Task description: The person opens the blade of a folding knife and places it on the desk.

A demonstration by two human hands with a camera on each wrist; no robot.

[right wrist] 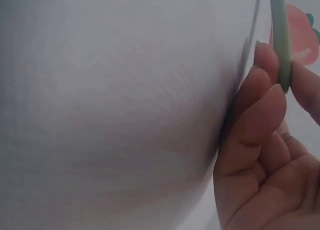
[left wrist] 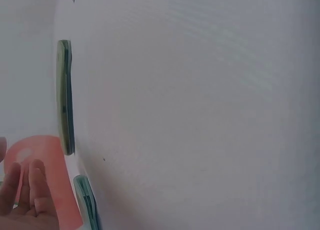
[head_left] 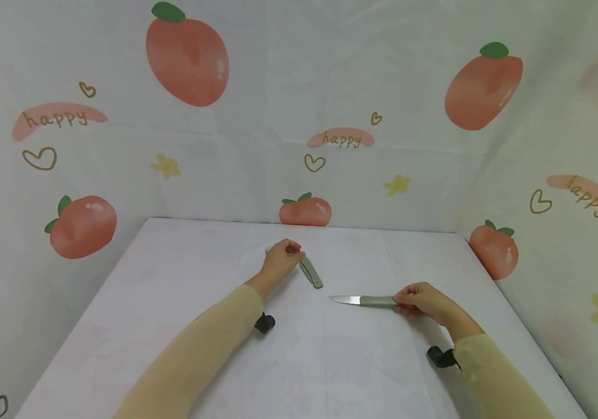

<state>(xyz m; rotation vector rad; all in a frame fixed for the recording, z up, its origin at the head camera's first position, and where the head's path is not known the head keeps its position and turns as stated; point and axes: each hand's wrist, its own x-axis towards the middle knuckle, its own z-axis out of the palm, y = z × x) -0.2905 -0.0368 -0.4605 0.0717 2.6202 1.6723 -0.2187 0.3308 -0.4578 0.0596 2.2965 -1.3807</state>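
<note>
The handle end of a knife (head_left: 363, 300) is pinched by the right hand (head_left: 421, 299), its blade pointing left and lying flat on the white worktop (head_left: 173, 302). A second green-handled piece (head_left: 311, 272) is touched at its far end by the curled fingers of the left hand (head_left: 280, 260); whether it is held cannot be told. The two pieces lie near each other at the worktop's middle.

We see bare table (head_left: 173, 326) all around; only the peeler (head_left: 311, 272) and knife (head_left: 361, 300) lie mid-table, a narrow gap between them.
</note>
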